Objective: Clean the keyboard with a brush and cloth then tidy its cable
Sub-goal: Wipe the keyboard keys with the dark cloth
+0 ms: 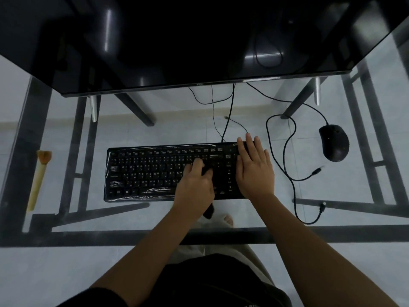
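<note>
The black keyboard (143, 171) lies on the glass desk (166, 134), its keys under glossy, wrinkled film. On its right-centre keys the left hand (194, 185) curls round a dark cloth (208, 172), hard to tell from the keys. The right hand (254, 169) lies flat, fingers straight, on its right end. The brush (39, 178) lies well left of it.

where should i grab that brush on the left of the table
Probably the brush by its long pale handle, mid-length, from above: it lies flat on the glass table, bristles at the far end, nothing touching it.
</note>
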